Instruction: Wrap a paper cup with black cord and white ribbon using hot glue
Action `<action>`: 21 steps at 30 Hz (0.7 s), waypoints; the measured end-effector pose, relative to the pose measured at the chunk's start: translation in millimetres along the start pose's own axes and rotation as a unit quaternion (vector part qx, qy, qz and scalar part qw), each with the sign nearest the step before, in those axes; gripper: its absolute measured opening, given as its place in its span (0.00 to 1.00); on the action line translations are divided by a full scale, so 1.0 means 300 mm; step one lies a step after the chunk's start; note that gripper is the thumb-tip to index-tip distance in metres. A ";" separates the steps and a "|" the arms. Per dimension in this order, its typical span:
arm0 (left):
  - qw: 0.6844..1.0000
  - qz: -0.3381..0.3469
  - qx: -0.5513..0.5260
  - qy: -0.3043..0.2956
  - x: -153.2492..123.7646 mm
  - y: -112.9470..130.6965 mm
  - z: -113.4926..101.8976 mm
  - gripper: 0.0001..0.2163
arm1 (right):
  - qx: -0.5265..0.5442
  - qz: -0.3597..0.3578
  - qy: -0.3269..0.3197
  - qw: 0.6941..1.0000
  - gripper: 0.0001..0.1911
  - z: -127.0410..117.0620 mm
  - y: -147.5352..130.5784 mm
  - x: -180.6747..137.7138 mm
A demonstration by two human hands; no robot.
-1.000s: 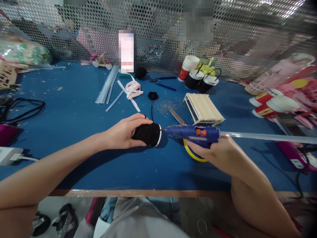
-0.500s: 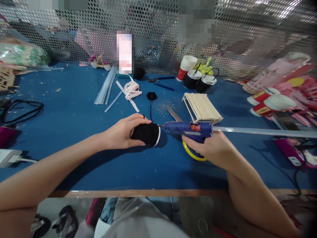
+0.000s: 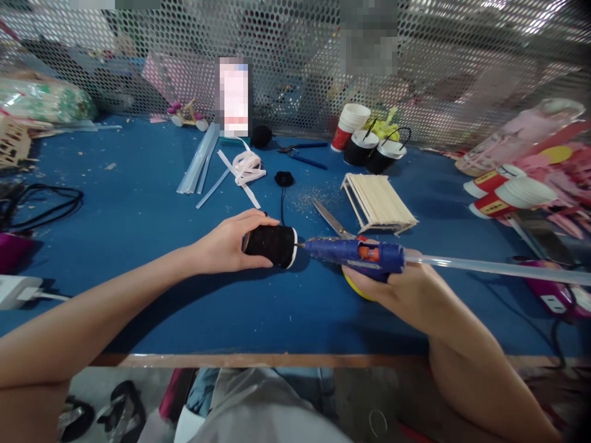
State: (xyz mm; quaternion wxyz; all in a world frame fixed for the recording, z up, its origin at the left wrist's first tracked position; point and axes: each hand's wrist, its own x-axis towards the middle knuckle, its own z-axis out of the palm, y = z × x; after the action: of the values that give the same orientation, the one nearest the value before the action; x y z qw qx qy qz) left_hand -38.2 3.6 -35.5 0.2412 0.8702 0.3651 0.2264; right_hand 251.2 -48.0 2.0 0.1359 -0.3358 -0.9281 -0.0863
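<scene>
My left hand (image 3: 235,243) is closed around a paper cup (image 3: 270,245) wrapped in black, lying on its side with its white rim to the right. In my right hand (image 3: 392,286) is a blue glue gun (image 3: 355,255), with a long clear glue stick (image 3: 480,266) jutting from its back. The gun's nozzle is at the cup's white rim; whether it touches I cannot tell. A black cord runs from the cup up to a small black coil (image 3: 284,178). Beneath the gun lie scissors (image 3: 331,218) with yellow handles, partly hidden by my right hand.
A stick-built rack (image 3: 381,202) stands right of the scissors. Behind are two black-wrapped cups (image 3: 385,157), stacked paper cups (image 3: 351,123) and blue pliers (image 3: 305,154). White ribbon (image 3: 247,167), glue sticks (image 3: 198,163) and a phone (image 3: 234,98) sit farther left. Perforated metal (image 3: 295,55) closes the back.
The glue gun has tilted and its back end has moved down and right. Its nozzle has shifted slightly lower along the cup's rim, and the cup has turned a little in my left hand.
</scene>
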 end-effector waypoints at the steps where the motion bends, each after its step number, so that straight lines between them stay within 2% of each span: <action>1: 1.000 -0.003 0.001 0.000 0.000 0.000 0.000 0.28 | 0.005 -0.003 -0.006 1.000 0.23 -0.005 -0.002 0.004; 3: 1.000 -0.009 0.001 0.001 0.000 0.000 0.000 0.28 | 0.032 0.020 -0.010 0.999 0.21 -0.015 -0.010 0.013; 8: 1.000 -0.021 0.003 0.000 0.000 0.000 0.002 0.28 | 0.147 0.162 -0.005 0.976 0.12 -0.025 -0.033 0.021; 12: 1.000 -0.029 0.004 -0.002 0.001 0.000 0.002 0.29 | 0.190 0.177 -0.013 0.966 0.08 -0.019 -0.037 0.015; 15: 1.000 -0.020 0.002 0.005 0.001 -0.003 0.004 0.28 | 0.219 0.182 0.011 0.958 0.07 -0.010 -0.029 0.019; 17: 1.000 -0.007 -0.002 0.011 -0.001 -0.007 0.007 0.28 | 0.254 0.242 0.033 0.936 0.06 -0.007 -0.019 0.027; 19: 1.000 0.006 -0.009 0.016 -0.003 -0.011 0.010 0.27 | 0.304 0.333 0.031 0.892 0.09 -0.007 -0.005 0.034; 21: 1.000 0.015 -0.015 0.020 -0.005 -0.015 0.012 0.28 | 0.360 0.393 0.027 0.846 0.09 -0.007 0.016 0.038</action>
State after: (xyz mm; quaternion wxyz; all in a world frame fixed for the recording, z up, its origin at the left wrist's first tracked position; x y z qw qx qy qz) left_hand -39.5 4.2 -41.2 0.2440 0.8672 0.3530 0.2526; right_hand 246.2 -37.9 7.8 0.2946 -0.5972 -0.6805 0.3058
